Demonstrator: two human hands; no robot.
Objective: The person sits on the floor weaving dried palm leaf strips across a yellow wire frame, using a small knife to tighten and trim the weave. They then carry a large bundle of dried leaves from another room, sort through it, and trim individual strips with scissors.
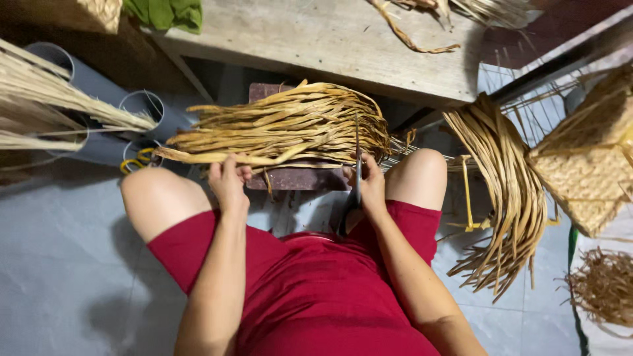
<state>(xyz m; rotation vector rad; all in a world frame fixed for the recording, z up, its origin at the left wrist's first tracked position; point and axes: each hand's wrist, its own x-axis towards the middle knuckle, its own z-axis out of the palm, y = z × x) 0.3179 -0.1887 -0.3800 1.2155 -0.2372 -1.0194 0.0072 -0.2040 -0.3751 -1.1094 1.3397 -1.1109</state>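
A thick bundle of dried yellow-brown plant strips (283,125) lies across a dark reddish block (300,177) between my knees. My left hand (229,181) pinches the near edge of the bundle at its left part. My right hand (369,186) is closed around a long dark blade (357,158) that stands upright against the bundle's right end, its handle hidden under my fingers. I sit in red shorts with both knees spread.
A worn wooden bench (330,39) stands just beyond the block. Grey pipes (99,86) with straw lie at left. A second bundle of strips (508,191) hangs at right beside a woven basket (590,165). Loose fibre (603,287) sits at lower right.
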